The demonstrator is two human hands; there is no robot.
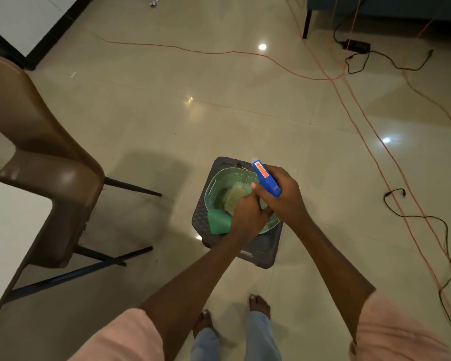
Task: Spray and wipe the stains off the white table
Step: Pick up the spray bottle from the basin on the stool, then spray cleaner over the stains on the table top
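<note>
My right hand is shut on a blue spray bottle with an orange label, its nozzle pointing up and away. My left hand grips a green cloth that sticks out to its left. Both hands hover over a pale green perforated basket, which sits on a dark grey plastic stool on the floor. A corner of the white table shows at the left edge of the view.
A brown plastic chair with dark legs stands beside the table at left. Orange and black cables run across the glossy tiled floor on the right. My bare feet stand just behind the stool.
</note>
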